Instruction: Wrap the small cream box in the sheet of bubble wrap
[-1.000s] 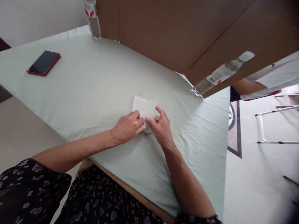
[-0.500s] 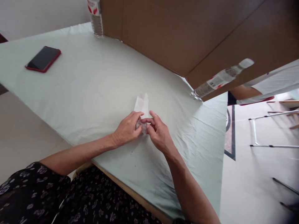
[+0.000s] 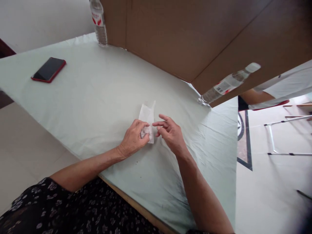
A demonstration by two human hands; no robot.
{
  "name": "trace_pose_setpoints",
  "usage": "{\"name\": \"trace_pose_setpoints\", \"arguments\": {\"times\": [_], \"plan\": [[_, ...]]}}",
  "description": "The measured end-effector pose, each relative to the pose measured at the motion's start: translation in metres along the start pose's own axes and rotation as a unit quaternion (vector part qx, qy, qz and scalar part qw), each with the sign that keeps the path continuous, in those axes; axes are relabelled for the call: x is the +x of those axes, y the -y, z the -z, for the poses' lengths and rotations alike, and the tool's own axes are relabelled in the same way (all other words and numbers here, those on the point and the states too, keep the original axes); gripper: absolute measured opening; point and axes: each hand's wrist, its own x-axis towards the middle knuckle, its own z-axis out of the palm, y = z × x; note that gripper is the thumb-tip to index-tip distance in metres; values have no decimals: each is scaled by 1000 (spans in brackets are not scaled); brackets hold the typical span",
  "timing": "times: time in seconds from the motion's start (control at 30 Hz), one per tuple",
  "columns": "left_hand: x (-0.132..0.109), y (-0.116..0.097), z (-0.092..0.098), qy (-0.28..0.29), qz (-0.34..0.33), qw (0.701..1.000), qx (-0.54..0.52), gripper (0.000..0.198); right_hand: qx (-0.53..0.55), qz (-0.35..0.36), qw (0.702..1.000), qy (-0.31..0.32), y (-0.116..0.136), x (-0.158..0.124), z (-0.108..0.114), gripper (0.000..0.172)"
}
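A white paper tissue (image 3: 147, 117), folded into a narrow strip, lies on the pale green tablecloth (image 3: 92, 97) near the middle of the table. My left hand (image 3: 133, 138) pinches the near end of the tissue, fingers curled round it. Just right of the tissue hovers my right hand (image 3: 170, 131), its fingers loosely apart and holding nothing, with the fingertips a short way from the tissue's edge.
A red-cased phone (image 3: 48, 69) lies at the far left. A big cardboard sheet (image 3: 195, 35) stands across the back, propped by two water bottles (image 3: 98, 22) (image 3: 227, 84). Another person's arm (image 3: 255, 94) shows at right. The table edge (image 3: 136, 204) runs close to my lap.
The tissue went from a wider flat sheet to a narrow folded strip. My right hand has let go and drawn slightly right; my left hand still holds the near end.
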Motion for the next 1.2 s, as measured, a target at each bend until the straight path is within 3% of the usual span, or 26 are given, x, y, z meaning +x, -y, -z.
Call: {"name": "trace_pose_setpoints", "arguments": {"times": [0.07, 0.2, 0.43, 0.63, 0.8, 0.97, 1.1, 1.2], "plan": [[-1, 2, -1, 0, -5, 1000, 2, 23, 28, -66, 996, -46, -8, 12, 4, 55], [-2, 5, -2, -9, -18, 1000, 16, 20, 39, -150, 988, -19, -14, 31, 1, 58], [-4, 2, 0, -24, -86, 993, 83, 22, -1, -126, 992, 10, -13, 58, -12, 50], [0, 2, 2, -12, -154, 982, 108, 24, -20, -99, 994, 30, -15, 69, -12, 28], [1, 5, 1, 0, -113, 990, 81, 23, 40, -60, 996, 60, -7, 64, -14, 19], [-2, 4, 1, -8, -57, 995, 82, 23, 140, -17, 988, 57, -7, 50, -16, 20], [-4, 7, 2, -53, 5, 993, 102, 53, 145, 18, 987, 68, -5, 33, -14, 24], [0, 14, 3, -55, 13, 996, 76, 76, 91, 50, 992, 75, -1, 21, -12, 28]]}}
